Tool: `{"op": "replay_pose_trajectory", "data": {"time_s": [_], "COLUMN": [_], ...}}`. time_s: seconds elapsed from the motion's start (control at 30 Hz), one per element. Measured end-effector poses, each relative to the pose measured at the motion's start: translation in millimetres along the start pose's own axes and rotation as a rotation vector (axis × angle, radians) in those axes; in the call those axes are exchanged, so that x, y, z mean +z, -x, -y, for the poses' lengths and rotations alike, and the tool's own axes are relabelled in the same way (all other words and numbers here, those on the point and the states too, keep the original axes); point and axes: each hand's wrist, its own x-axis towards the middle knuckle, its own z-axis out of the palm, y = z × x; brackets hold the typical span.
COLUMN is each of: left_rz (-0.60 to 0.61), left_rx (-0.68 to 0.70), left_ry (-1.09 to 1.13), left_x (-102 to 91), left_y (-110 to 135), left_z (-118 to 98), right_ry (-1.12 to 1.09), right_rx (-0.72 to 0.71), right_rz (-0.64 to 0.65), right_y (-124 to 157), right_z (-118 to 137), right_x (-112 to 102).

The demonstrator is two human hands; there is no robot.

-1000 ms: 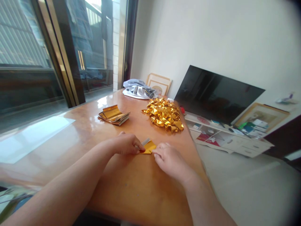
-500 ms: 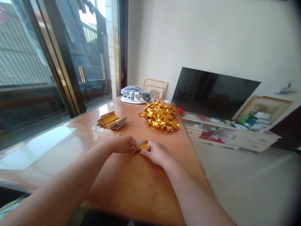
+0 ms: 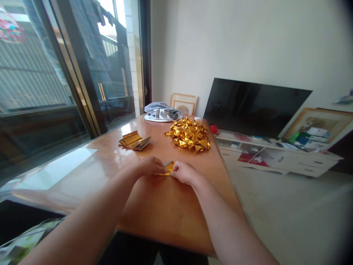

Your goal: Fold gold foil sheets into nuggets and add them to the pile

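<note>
A sheet of gold foil paper (image 3: 170, 168) lies low over the wooden table between my two hands, partly folded, with a silvery strip along its far side. My left hand (image 3: 152, 166) pinches its left edge, fingers closed. On the right edge, my right hand (image 3: 182, 172) grips with thumb and bent fingers. Beyond my left hand rests a stack of gold paper sheets (image 3: 134, 141), curled at the top. Farther off to the right is a heap of folded gold foil pieces (image 3: 190, 135), shiny and pointed.
The glossy wooden table (image 3: 165, 213) runs away from me, its right edge dropping to a pale floor. Folded cloth (image 3: 161, 111) lies at its far end. A white cabinet (image 3: 298, 163) and a large black television (image 3: 253, 106) stand right; a glass door (image 3: 82, 66) is left.
My hands have drawn slightly apart along the gold paper, so more of its gold middle shows. The view has shifted a little; the stack and heap stay put.
</note>
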Motion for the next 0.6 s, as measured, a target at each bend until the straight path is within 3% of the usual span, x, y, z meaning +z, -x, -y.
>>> {"op": "replay_pose_trajectory", "data": {"time_s": [0.17,0.6], "left_rz": [-0.117,-0.046], "left_rx": [-0.102,-0.098], "left_ry": [-0.122,-0.117], "left_x": [11.4,5.4], "left_y": [0.1,4.2], "left_z": [-17.1,-15.1], "right_ry": [-0.013,0.004], "right_rx": [-0.011,-0.009], "right_rz": [-0.004,-0.043], "right_y": [4.0,4.6], "right_z": [2.8,1.0], "right_x": [-2.9,-1.7]}}
